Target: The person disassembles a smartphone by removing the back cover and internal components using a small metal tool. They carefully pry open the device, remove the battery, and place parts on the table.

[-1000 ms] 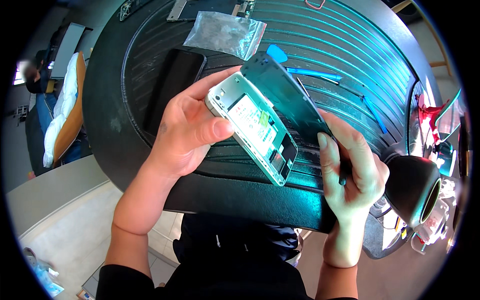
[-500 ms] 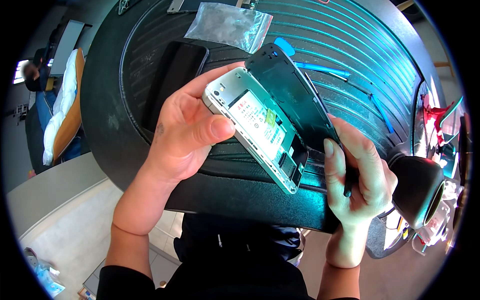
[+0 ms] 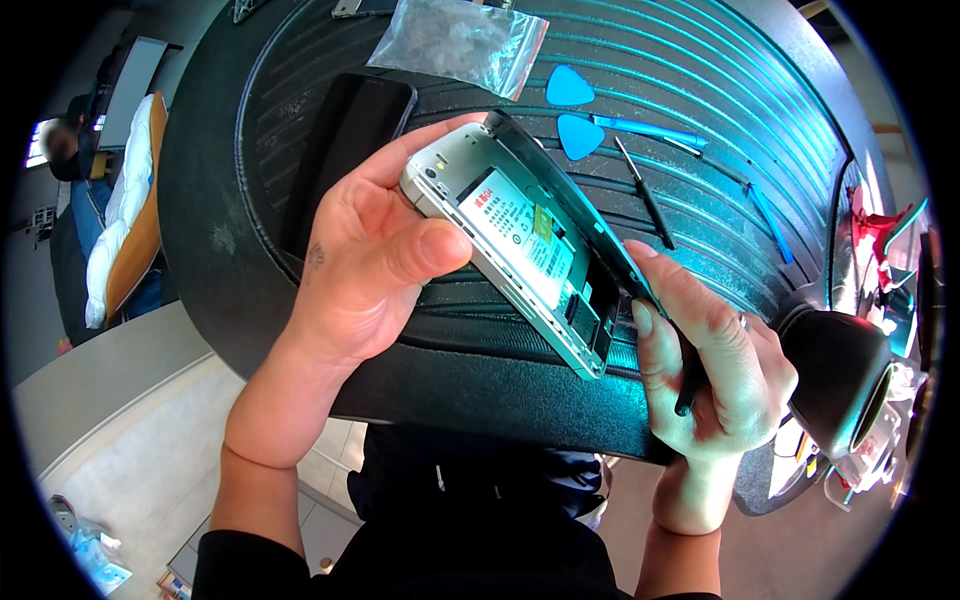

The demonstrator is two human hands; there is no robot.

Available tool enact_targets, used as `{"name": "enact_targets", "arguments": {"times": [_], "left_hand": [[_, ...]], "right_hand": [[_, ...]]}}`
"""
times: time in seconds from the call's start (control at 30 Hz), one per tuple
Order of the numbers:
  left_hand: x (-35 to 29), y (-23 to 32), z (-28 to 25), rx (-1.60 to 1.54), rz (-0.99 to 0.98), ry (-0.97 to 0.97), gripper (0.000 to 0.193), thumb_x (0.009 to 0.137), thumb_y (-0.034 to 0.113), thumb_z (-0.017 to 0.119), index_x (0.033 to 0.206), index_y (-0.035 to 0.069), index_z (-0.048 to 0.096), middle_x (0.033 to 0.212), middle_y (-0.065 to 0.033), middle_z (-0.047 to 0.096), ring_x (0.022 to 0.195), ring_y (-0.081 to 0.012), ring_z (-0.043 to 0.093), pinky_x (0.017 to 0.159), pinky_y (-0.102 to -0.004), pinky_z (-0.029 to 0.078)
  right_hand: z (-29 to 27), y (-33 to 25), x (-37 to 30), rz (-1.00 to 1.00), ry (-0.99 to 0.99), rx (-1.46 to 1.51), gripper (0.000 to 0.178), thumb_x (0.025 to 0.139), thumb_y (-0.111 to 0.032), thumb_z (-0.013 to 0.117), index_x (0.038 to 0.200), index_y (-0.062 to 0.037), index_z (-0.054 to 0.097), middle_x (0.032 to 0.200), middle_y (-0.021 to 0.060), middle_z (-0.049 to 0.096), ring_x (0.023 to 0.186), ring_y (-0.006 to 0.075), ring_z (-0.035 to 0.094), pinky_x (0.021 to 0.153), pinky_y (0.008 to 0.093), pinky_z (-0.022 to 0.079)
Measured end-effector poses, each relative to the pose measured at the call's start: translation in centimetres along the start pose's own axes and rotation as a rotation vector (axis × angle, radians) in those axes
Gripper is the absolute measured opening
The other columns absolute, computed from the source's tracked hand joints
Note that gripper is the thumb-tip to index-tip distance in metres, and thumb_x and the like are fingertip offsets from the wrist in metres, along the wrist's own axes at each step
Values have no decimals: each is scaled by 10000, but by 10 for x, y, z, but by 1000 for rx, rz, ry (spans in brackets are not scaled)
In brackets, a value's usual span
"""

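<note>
My left hand (image 3: 360,255) grips a silver phone body (image 3: 500,292) from its left side, thumb along the near edge and fingers behind. The phone is tilted, and its inside shows a pale battery (image 3: 522,225) with a yellow sticker. A dark back cover (image 3: 597,230) stands at a narrow angle along the phone's far right side. My right hand (image 3: 725,365) pinches the cover's lower end between thumb and forefinger. A thin black rod (image 3: 687,390) also sits in its curled fingers; the rest of the rod is hidden.
On the black ribbed surface (image 3: 700,50) lie a black phone (image 3: 345,150), a clear zip bag (image 3: 455,45), blue triangular picks (image 3: 570,86), a small screwdriver (image 3: 647,195) and blue pry tools (image 3: 768,222). A black cup-shaped object (image 3: 835,375) stands at right. Another person (image 3: 65,150) is far left.
My right hand has swung the back cover in toward the phone body, narrowing the gap. The picks and screwdriver behind it now show. My left hand has hardly moved.
</note>
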State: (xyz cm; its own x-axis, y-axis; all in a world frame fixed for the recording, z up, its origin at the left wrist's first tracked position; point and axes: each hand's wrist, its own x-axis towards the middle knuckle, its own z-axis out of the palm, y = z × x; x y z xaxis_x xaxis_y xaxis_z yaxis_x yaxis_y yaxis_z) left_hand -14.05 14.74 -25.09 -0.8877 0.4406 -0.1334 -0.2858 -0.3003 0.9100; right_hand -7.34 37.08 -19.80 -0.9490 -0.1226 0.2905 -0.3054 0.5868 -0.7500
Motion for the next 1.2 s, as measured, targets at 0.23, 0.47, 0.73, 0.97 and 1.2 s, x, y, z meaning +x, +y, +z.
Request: {"name": "enact_targets", "arguments": {"times": [0.23,0.47,0.73,0.97,1.2], "left_hand": [[-1,0,2,17,-1,5,936,769,471,794,1412,-63,371,1332,-232,544,1236,-372,543,1028,-471,470],[-1,3,2,69,-8,2,877,805,438,768,1404,-69,377,1317,-245,548,1224,-373,553,995,-471,503],[-2,-1,-1,39,-12,3,842,828,439,744,1399,-66,386,1309,-246,552,1225,-373,552,991,-468,505],[-3,-2,2,21,-12,7,801,855,397,729,1405,-66,377,1315,-249,546,1232,-372,547,1015,-469,487],[-3,-2,2,26,-8,2,789,867,390,717,1408,-68,369,1321,-252,542,1235,-371,545,1004,-464,497]], "right_hand": [[4,1,0,-30,17,-31,222,790,-1,721,993,86,695,941,208,729,803,233,732,760,294,558],[5,-3,0,22,4,-23,243,791,-30,727,1018,57,716,928,193,733,794,214,726,746,281,551],[5,1,0,59,-3,17,272,783,-48,734,1038,47,723,906,153,741,748,161,712,704,241,535],[5,3,-1,42,-26,23,269,775,-65,745,1019,47,724,935,174,738,764,182,721,717,254,551],[6,1,-1,88,-32,91,276,770,-64,749,1020,48,723,939,182,736,813,223,730,763,287,563]]}}
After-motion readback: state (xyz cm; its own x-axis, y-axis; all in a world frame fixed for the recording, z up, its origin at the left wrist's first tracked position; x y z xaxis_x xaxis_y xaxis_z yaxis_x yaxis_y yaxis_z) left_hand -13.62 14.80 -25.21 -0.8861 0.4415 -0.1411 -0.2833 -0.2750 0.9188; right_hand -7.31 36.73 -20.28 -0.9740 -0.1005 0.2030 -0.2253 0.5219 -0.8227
